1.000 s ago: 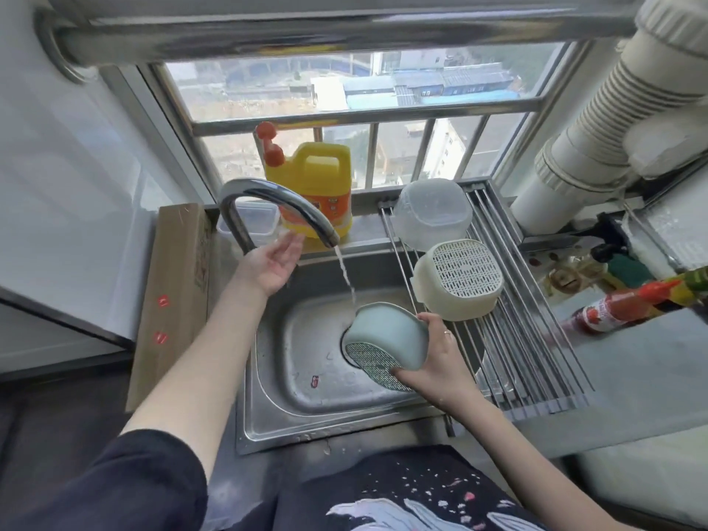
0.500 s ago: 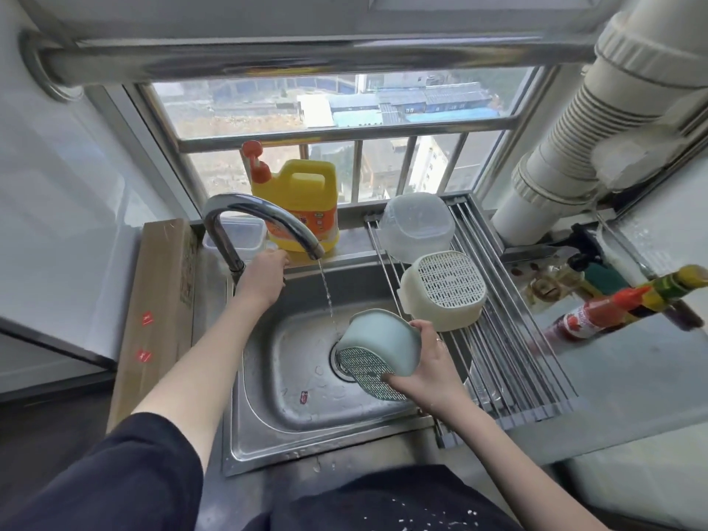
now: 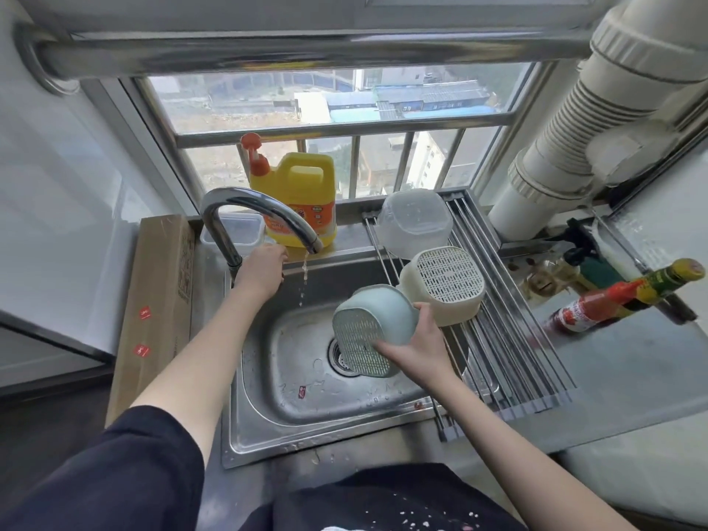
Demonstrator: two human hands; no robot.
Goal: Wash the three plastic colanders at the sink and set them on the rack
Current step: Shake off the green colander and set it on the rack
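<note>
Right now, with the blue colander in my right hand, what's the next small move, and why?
Probably carry the blue colander right and set it upside down on the rack, beside the cream colander. The faucet only dribbles with the left hand at its base, and the right hand holds the colander clear of the water.

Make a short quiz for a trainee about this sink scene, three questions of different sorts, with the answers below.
1. True or false: the blue colander already lies on the rack.
2. Multiple choice: what lies on the rack? A) one cream colander only B) a cream colander and a clear colander, both upside down C) nothing
3. Fill in: the left hand is at the base of the ____, from which only a thin trickle falls.

Key
1. False: the right hand holds it above the sink.
2. B
3. tap
</note>
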